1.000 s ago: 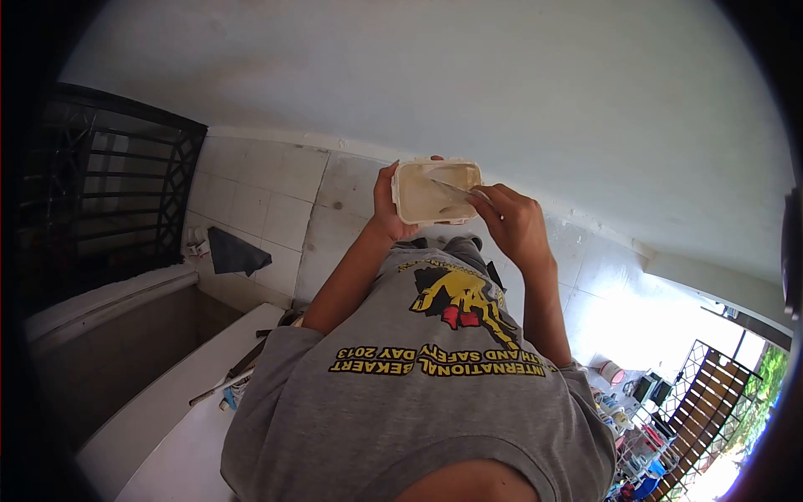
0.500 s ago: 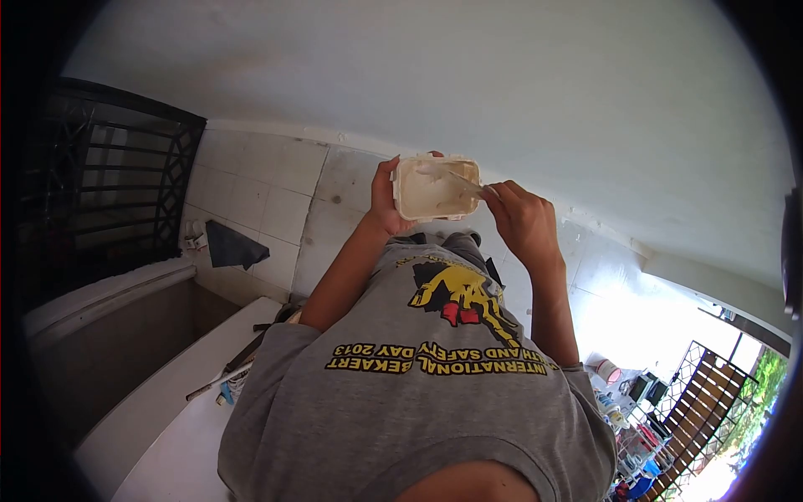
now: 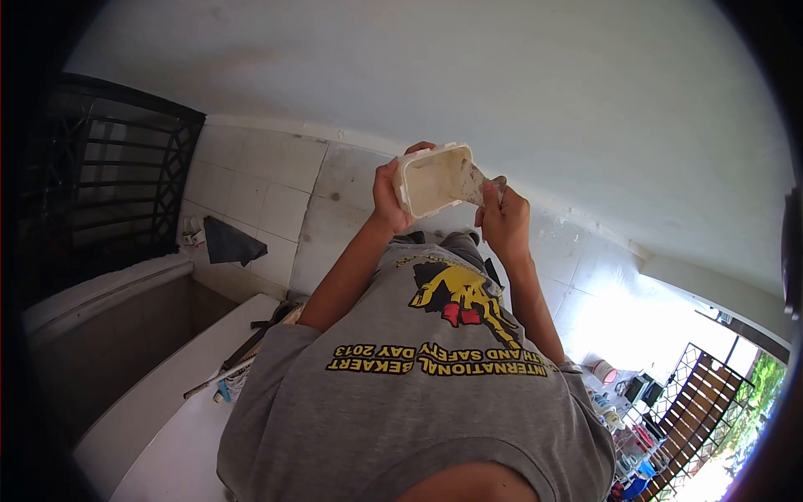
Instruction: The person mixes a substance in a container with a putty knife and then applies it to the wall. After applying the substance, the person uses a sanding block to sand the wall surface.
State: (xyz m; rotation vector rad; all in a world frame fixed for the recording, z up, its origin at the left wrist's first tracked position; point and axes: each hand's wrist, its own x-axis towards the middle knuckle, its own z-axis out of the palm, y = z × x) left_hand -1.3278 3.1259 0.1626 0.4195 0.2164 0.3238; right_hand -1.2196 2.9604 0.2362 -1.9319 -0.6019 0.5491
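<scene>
A cream-coloured plastic tub (image 3: 428, 186) is tilted, its open side facing me, with pale residue on its inner walls. My left hand (image 3: 391, 197) grips it from the left side, fingers partly hidden behind it. My right hand (image 3: 505, 219) is closed around a putty knife (image 3: 474, 185) with a smeared, wide blade. The blade reaches over the right rim into the tub.
A pale wall (image 3: 519, 92) rises just beyond the tub. Dark metal bars (image 3: 125, 176) and a dark cloth (image 3: 232, 243) are at the left. Tools lie on a white surface (image 3: 180, 431) at lower left. A cluttered rack (image 3: 640, 443) stands at lower right.
The tub has tilted more, its right side turned up. My right hand has moved slightly left and turned, and the knife's blade now shows its wide face at the tub's right wall.
</scene>
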